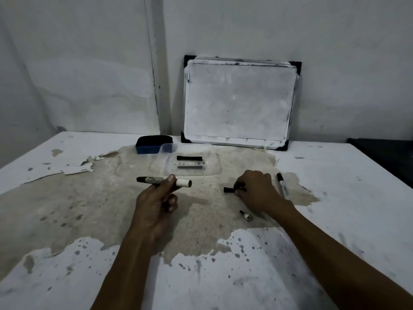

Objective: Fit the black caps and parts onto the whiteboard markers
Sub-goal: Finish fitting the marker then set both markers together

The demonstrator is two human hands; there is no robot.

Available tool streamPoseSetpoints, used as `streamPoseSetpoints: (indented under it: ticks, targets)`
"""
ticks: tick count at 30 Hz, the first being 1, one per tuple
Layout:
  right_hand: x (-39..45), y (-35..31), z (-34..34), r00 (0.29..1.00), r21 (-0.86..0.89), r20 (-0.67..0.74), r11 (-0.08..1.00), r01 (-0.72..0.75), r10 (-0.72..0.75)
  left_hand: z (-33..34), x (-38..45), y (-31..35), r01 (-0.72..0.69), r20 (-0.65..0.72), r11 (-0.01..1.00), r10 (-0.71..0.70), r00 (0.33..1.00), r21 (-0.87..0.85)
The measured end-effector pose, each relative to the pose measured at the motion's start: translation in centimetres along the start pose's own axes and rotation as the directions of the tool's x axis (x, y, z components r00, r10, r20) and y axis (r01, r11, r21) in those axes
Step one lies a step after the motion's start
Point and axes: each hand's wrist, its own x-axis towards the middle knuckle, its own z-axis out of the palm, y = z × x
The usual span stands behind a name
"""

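My left hand (156, 202) grips a white marker body (164, 181) held level above the table, black end to the left, open end to the right. To its right, my right hand (257, 191) pinches a black stick-like part (229, 189) that lies on the table. A second marker (282, 184) lies just right of that hand. A small black and silver piece (245, 215) rests below my right wrist. A clear plastic tray (213, 162) behind holds a black part (189, 158) and a grey part (190, 167).
A small whiteboard (239, 101) leans on the wall at the back. A blue eraser (152, 144) sits left of the tray. The table top (67, 220) has peeling white paint. A dark surface (388, 157) adjoins the table at the right.
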Motion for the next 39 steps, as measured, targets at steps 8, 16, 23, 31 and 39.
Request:
streamPoseSetpoints:
  ticks: [8, 16, 23, 31, 39]
  targets:
    - [-2.5, -4.3, -2.6, 0.969, 0.819, -0.210, 0.564, 0.103, 0.129, 0.8, -0.9, -0.3, 0.111, 0.012, 0.980, -0.111, 0.994, -0.163]
    - [-4.5, -9.0, -2.0, 0.980, 0.999, -0.052, -0.002, 0.054, 0.194, 1.2, -1.0, -0.5, 0.161, 0.019, 0.945, -0.162, 0.987, -0.284]
    - [-4.4, -10.1, -0.7, 0.969, 0.996, 0.003, -0.088, 0.019, 0.247, 1.4, -1.1, -0.5, 0.169, 0.013, 0.949, -0.172, 0.985, -0.264]
    - [-4.7, -11.6, 0.1, 0.891, 0.864, -0.397, 0.416, 0.283, 0.219, 1.7, -1.2, -0.7, 0.179, -0.003, 0.948, -0.186, 0.983, -0.262]
    - [-6.0, -12.0, 1.2, 0.829, 0.724, -0.529, 0.607, 0.327, 0.183, 1.9, -1.5, -0.5, 0.178, -0.014, 0.927, -0.193, 0.981, -0.331]
